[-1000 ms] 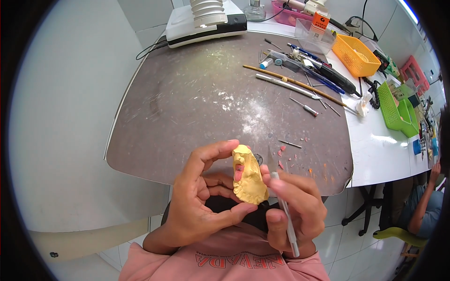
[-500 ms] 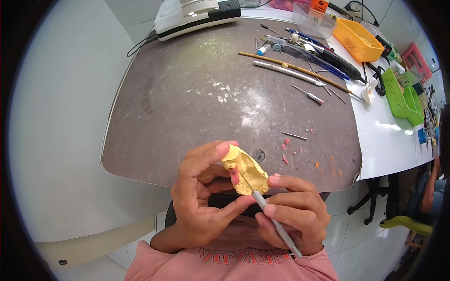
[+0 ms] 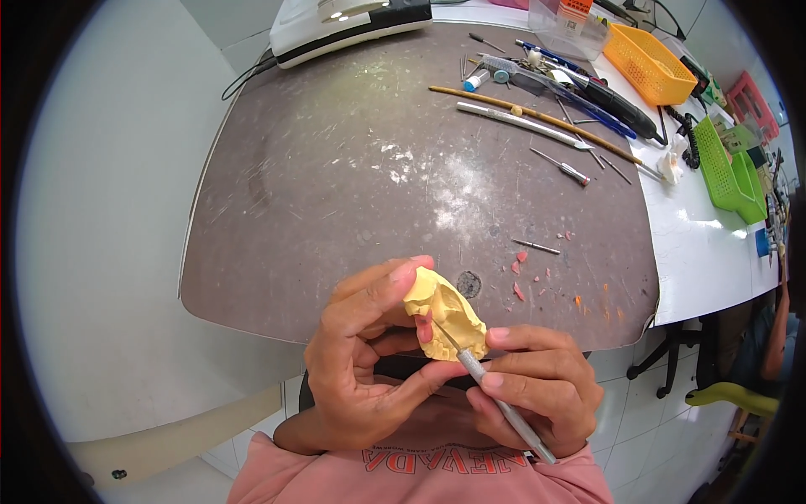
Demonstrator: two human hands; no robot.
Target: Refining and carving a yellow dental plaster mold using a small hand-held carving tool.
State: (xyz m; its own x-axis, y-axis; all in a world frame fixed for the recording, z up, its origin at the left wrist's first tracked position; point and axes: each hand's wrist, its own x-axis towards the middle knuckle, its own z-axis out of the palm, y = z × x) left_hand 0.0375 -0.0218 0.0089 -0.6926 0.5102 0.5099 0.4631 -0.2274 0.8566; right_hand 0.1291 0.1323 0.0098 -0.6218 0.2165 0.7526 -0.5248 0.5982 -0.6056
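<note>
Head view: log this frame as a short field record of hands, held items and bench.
Left hand: grips the yellow plaster dental cast
Right hand: holds a thin metal carving tool, tip on the cast
Surface: dark scuffed work mat with white dust and pink wax bits
Far edge: long hand tools, orange basket, green basket

Both hands are raised close together in front of the chest. The left hand (image 3: 365, 370) is cupped, its fingers (image 3: 382, 290) and thumb closed in a pinch. The right hand (image 3: 537, 391) sits just beside it, 4 fingers curled in a pen-like grip.
</note>
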